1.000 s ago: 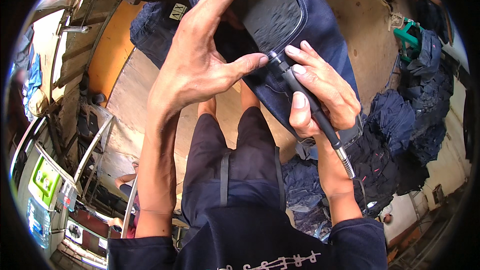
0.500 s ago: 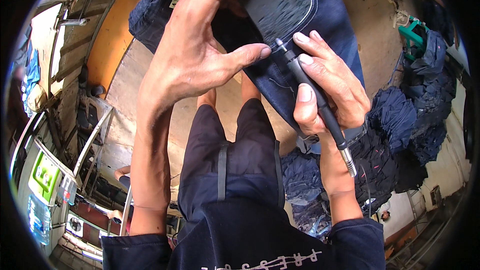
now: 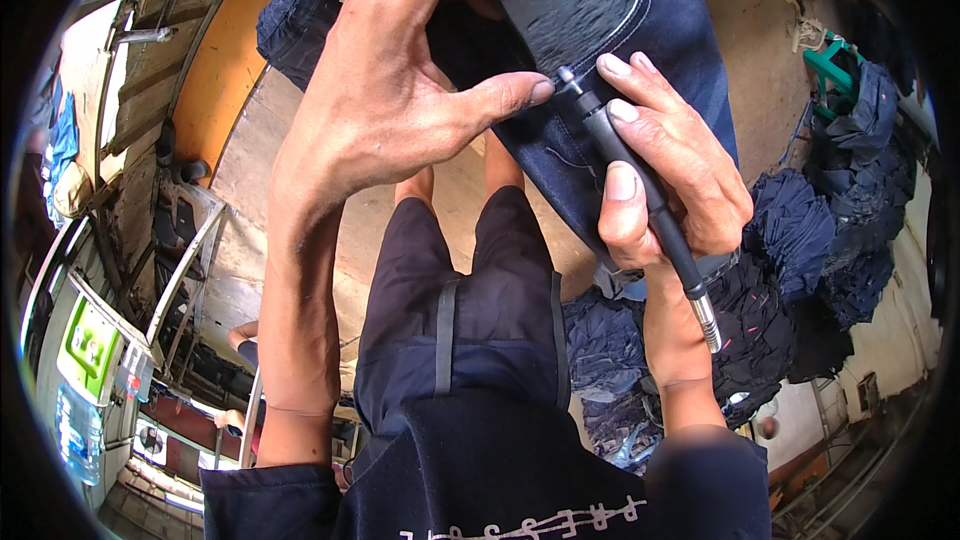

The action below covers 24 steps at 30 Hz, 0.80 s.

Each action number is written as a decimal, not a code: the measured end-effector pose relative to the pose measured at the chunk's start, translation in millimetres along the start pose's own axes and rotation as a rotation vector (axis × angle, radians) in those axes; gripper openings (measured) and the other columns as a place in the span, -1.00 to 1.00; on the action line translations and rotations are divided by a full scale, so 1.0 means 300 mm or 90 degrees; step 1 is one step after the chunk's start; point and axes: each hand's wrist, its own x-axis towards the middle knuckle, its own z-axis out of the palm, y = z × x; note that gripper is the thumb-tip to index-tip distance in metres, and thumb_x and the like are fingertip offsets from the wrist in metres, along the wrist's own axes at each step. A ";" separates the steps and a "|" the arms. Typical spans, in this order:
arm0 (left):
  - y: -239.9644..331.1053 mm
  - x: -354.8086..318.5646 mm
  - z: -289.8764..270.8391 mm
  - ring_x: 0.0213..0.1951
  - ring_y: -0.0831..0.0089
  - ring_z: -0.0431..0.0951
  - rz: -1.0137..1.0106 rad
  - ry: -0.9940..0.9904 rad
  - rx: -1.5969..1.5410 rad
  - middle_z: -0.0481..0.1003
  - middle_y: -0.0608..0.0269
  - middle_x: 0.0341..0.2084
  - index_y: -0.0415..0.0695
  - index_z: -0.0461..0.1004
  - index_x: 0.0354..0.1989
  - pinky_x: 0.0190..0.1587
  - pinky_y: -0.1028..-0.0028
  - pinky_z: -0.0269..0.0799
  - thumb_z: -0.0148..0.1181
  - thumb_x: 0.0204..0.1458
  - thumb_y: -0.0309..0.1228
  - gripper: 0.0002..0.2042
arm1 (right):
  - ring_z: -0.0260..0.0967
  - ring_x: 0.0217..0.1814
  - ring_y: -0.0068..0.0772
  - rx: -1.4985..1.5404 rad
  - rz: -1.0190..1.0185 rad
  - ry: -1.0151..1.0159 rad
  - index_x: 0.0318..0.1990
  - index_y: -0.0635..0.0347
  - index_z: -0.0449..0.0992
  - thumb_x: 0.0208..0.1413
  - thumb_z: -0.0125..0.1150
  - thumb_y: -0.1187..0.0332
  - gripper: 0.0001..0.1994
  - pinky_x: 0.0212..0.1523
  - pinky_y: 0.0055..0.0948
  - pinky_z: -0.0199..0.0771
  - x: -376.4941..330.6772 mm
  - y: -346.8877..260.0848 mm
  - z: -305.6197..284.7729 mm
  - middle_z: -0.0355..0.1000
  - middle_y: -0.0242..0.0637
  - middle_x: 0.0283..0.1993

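My right hand grips a black pen-shaped rotary tool with a metal tip and a springy metal sleeve at its rear end. Its tip rests at or just above dark blue denim, beside a stitched, curved seam; whether it touches is hard to tell. Inside that seam lies a dark, rough-textured panel. My left hand is spread wide over the denim's left side. Its thumb stretches toward the tool's tip, ending just short of it. Some left fingers are in shadow or cut off by the top edge.
Heaps of dark cloth lie on the right, near a green stool. More dark denim sits at the upper left by an orange board. A metal frame, a green tray and a water bottle stand at left.
Both hands and the tool have shifted slightly to the right, along with the denim. The tool's tip is still close to the left thumb, and the grip on the tool looks the same.
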 end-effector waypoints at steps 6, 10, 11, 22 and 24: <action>0.078 0.014 -0.011 0.61 0.10 0.17 -0.079 -0.042 0.043 0.20 -0.16 0.58 -0.33 0.14 0.61 0.64 0.18 0.07 0.62 0.06 -0.46 -0.04 | 0.69 0.17 0.30 0.023 -0.002 0.074 0.05 0.56 0.58 0.21 0.17 0.49 -0.67 0.34 0.29 0.60 0.009 0.045 -0.021 0.64 0.44 0.01; 0.084 0.026 0.007 0.61 0.10 0.18 -0.081 -0.028 0.055 0.21 -0.15 0.57 -0.32 0.15 0.61 0.63 0.18 0.08 0.62 0.06 -0.46 -0.04 | 0.70 0.15 0.27 0.013 -0.028 0.037 0.02 0.53 0.62 0.14 0.18 0.53 -0.68 0.32 0.24 0.63 0.025 0.080 -0.045 0.67 0.34 -0.01; 0.082 0.025 0.014 0.60 0.10 0.19 -0.081 -0.022 0.056 0.21 -0.15 0.57 -0.32 0.15 0.60 0.63 0.18 0.09 0.63 0.06 -0.46 -0.04 | 0.72 0.14 0.24 0.023 -0.035 0.049 -0.01 0.49 0.65 0.05 0.22 0.56 -0.67 0.30 0.19 0.67 0.026 0.085 -0.041 0.69 0.23 -0.06; 0.064 0.014 0.035 0.58 0.12 0.22 -0.084 0.001 0.063 0.24 -0.13 0.56 -0.31 0.17 0.60 0.61 0.19 0.13 0.63 0.05 -0.46 -0.05 | 0.77 0.03 0.15 0.037 -0.021 0.134 -0.18 0.48 0.73 -0.10 0.28 0.51 -0.69 0.20 0.10 0.77 0.033 0.087 -0.004 0.73 0.06 -0.25; 0.064 0.015 0.036 0.58 0.13 0.23 -0.085 0.002 0.063 0.25 -0.12 0.56 -0.30 0.18 0.60 0.60 0.19 0.13 0.63 0.05 -0.46 -0.05 | 0.77 0.02 0.15 0.038 -0.023 0.131 -0.18 0.48 0.73 -0.11 0.28 0.51 -0.69 0.19 0.10 0.77 0.033 0.089 -0.001 0.73 0.06 -0.25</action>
